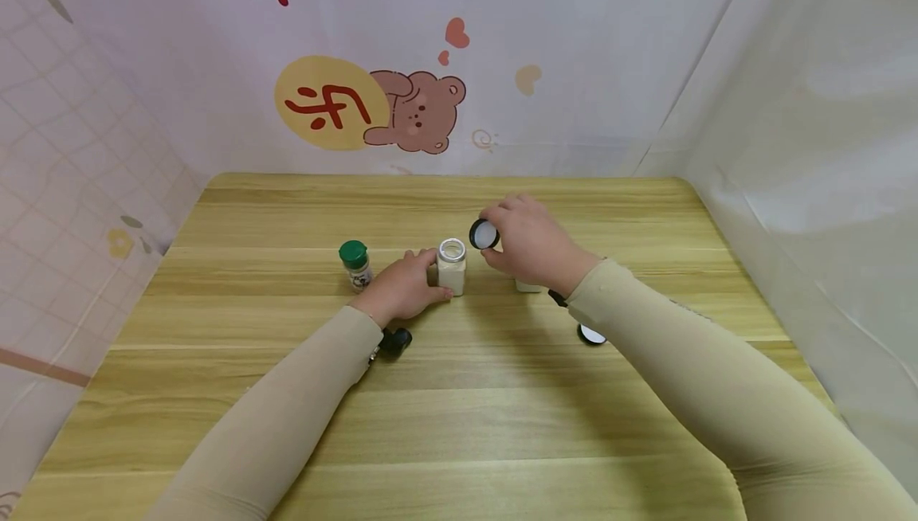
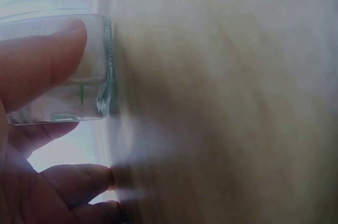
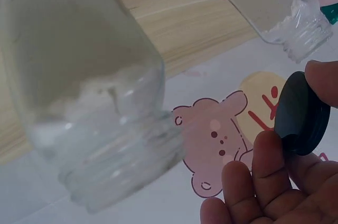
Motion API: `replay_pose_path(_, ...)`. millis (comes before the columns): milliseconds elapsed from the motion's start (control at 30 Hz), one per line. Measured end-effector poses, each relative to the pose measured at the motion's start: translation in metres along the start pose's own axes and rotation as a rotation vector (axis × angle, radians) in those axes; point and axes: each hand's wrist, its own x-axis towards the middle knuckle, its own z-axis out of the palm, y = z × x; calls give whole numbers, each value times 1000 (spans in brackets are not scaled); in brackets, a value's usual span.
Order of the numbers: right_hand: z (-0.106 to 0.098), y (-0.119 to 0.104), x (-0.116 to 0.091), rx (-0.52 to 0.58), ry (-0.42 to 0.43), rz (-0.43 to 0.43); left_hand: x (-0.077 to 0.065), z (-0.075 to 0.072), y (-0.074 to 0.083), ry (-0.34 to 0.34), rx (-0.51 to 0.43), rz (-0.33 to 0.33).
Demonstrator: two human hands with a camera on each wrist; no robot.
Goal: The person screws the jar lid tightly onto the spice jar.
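My left hand (image 1: 404, 286) pinches a square glass jar (image 1: 452, 274) low down, between thumb and forefinger. The jar stands upright and uncapped on the table; pale powder shows inside it in the right wrist view. Just right of its mouth, my right hand (image 1: 534, 242) pinches a black screw lid (image 1: 484, 234) by the edge, its white inner side turned toward the jar. A second powder-filled glass jar (image 3: 84, 65), also uncapped, stands behind my right hand, mostly hidden in the head view. Left of my left hand is a spice shaker (image 1: 355, 264) with a green cap.
A second black lid (image 1: 592, 334) lies with its white inside up, under my right forearm. The wooden table (image 1: 459, 425) meets a white curtain (image 1: 588, 91) printed with a bear at the back. Curtains also hang along both sides.
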Motion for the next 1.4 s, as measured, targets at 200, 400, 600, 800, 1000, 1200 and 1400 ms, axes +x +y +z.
replay_pose_path(200,1,-4,1,-8,-20,2,0,0,1,-4,7,-12)
replay_pose_path(400,3,-7,1,-49,-31,2,-1,-1,2,-6,7,-17)
replay_pose_path(600,8,-9,2,-68,-29,-1,-1,-1,1,-8,20,-12)
replay_pose_path(800,12,-9,3,-93,-22,-24,-1,0,1,-6,13,-14)
replay_pose_path(1000,13,-9,3,-99,-33,-20,0,0,1,-7,8,-14)
replay_pose_path(1200,14,-10,4,-100,-35,-27,0,1,0,-2,11,-17)
replay_pose_path(1400,15,-11,4,-99,-23,-38,-1,2,1,0,14,-18)
